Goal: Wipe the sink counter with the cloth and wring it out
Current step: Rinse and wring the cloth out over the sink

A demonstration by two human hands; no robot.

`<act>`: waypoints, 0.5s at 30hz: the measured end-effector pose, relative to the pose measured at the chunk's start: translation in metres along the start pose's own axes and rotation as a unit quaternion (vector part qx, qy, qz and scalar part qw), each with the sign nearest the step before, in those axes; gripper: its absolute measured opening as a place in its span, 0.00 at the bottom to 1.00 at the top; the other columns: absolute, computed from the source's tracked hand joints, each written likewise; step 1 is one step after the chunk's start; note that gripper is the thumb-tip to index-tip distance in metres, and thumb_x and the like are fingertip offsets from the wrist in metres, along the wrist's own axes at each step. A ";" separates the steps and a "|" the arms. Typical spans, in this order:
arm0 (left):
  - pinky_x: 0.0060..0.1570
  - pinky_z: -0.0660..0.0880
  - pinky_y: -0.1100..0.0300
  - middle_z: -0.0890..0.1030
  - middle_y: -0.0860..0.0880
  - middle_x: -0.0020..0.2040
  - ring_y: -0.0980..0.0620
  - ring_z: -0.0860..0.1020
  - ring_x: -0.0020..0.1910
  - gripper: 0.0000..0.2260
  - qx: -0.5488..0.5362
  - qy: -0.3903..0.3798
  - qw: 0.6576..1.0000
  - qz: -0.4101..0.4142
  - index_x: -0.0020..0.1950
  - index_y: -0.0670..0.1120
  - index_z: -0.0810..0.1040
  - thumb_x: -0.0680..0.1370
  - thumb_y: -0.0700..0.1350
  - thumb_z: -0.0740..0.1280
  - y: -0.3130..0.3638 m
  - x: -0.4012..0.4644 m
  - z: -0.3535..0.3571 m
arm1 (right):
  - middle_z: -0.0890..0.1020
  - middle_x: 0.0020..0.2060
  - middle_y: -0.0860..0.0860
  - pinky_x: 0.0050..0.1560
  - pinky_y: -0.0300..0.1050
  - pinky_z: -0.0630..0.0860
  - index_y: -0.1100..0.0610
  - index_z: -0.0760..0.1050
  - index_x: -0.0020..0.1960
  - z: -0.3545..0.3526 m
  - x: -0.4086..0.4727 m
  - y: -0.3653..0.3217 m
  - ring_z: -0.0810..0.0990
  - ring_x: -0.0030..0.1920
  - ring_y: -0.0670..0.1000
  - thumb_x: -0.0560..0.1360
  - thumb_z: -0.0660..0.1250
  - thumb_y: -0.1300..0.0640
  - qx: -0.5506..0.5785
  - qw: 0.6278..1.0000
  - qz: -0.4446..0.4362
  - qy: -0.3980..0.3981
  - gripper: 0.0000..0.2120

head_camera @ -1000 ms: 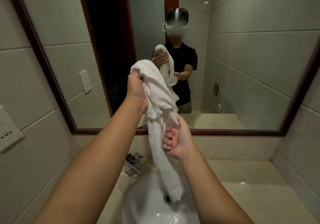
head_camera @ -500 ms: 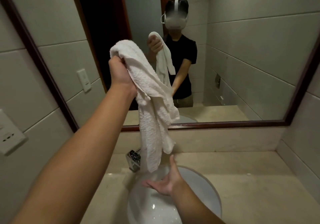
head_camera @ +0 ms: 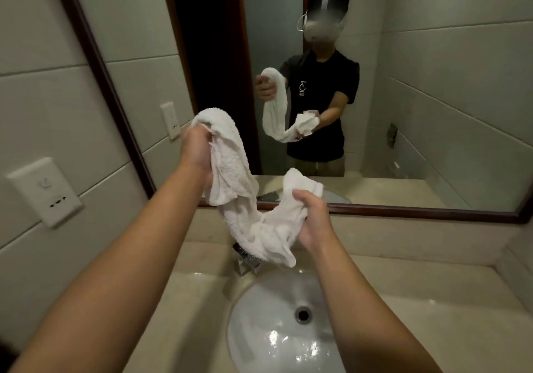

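1. White terry cloth hangs in a slack U between two hands above the sink basin, its lowest fold just over the chrome faucet.
2. The left hand grips one bunched end, held high and left; the right hand has its fingers curled tight around the other end, lower and right.
3. Judging by the two-ended grip, the wringing step is being set up; the cloth shows no twist yet, so the squeeze itself appears still to come.
4. Whether the wiping is finished cannot be confirmed; the beige stone counter gleams, and droplets glint in the basin near the drain.
5. A dark-framed mirror fills the far wall, tiled walls close in on both sides, and a wall socket sits at left.
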State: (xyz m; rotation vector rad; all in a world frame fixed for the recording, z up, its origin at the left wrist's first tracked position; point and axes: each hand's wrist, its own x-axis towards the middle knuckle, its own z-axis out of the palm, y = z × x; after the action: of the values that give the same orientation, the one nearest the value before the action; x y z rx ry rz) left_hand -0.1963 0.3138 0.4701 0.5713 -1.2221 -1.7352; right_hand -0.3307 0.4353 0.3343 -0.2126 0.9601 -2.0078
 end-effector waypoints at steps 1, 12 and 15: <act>0.37 0.71 0.57 0.75 0.48 0.33 0.49 0.76 0.32 0.06 0.017 0.014 1.000 0.000 0.38 0.47 0.74 0.66 0.41 0.59 -0.005 -0.001 0.000 | 0.81 0.55 0.62 0.52 0.57 0.80 0.62 0.71 0.68 0.011 -0.002 -0.004 0.82 0.54 0.61 0.65 0.73 0.56 -0.009 1.000 -0.020 -0.003 0.33; 0.53 0.79 0.58 0.77 0.55 0.60 0.54 0.78 0.57 0.25 0.173 0.042 0.976 0.126 0.65 0.59 0.73 0.74 0.36 0.58 -0.039 -0.019 0.030 | 0.82 0.43 0.47 0.45 0.46 0.79 0.52 0.77 0.53 0.073 -0.035 -0.050 0.81 0.43 0.47 0.80 0.62 0.63 -0.255 0.917 -0.295 -0.086 0.08; 0.55 0.79 0.50 0.78 0.51 0.62 0.49 0.79 0.58 0.27 0.131 -0.032 0.985 0.106 0.65 0.60 0.75 0.71 0.36 0.60 -0.044 -0.025 0.035 | 0.81 0.52 0.45 0.52 0.41 0.80 0.49 0.73 0.62 0.085 -0.036 -0.055 0.81 0.51 0.43 0.79 0.60 0.65 -0.313 0.885 -0.339 -0.062 0.16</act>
State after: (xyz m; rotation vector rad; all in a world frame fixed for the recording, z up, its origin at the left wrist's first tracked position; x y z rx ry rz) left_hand -0.2294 0.3563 0.4413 0.5192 -1.5129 -1.4340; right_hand -0.3041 0.4340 0.4379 -1.1585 1.5818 -2.1640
